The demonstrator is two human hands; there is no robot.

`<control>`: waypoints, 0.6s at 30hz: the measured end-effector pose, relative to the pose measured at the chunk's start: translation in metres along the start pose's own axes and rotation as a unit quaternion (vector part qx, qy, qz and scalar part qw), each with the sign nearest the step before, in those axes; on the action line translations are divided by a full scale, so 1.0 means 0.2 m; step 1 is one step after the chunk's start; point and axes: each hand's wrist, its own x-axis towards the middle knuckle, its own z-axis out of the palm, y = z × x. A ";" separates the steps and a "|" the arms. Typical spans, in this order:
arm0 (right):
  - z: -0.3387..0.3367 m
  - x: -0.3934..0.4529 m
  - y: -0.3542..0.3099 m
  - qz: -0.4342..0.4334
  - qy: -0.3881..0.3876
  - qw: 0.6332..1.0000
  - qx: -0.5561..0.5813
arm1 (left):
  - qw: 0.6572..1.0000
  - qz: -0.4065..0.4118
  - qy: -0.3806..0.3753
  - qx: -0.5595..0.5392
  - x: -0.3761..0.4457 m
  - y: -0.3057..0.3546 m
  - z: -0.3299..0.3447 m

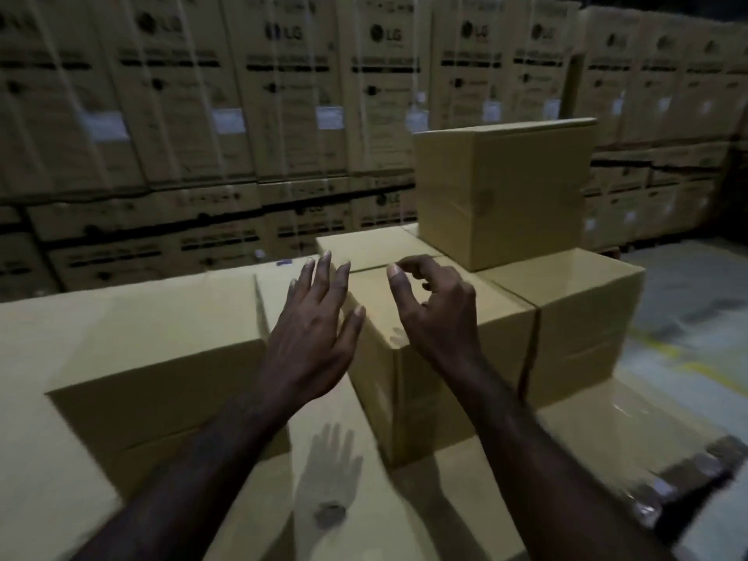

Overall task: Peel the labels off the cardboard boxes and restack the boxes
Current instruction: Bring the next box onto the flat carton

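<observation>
Two bare hands, holding nothing, hover over the middle cardboard box [441, 358]: left hand [313, 334] with fingers spread straight above its left edge, right hand [435, 313] with fingers loosely curled above its top. Top box [502, 192] stands behind and right of that box; long box [141, 342] lies beside its left side.

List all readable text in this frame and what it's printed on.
"LG": logo near the top of the tall printed cartons stacked along the back, repeated carton to carton, and again on a lower carton.
Black lines under the logos: too blurred to read.
White labels on those cartons: too blurred to read.
Plain boxes in front, near the left hand and right hand: no text visible.
</observation>
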 end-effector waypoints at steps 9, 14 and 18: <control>0.67 0.03 -0.18 -0.019 -0.107 0.993 0.048 | 0.991 -0.113 0.036 0.062 -0.05 -0.52 -0.22; 0.98 0.02 -0.24 0.004 -0.217 0.975 0.049 | 0.974 -0.186 0.048 0.122 -0.09 -0.80 -0.32; 1.16 -0.01 -0.26 0.009 -0.281 0.959 0.035 | 0.954 -0.251 0.031 0.159 -0.16 -0.99 -0.38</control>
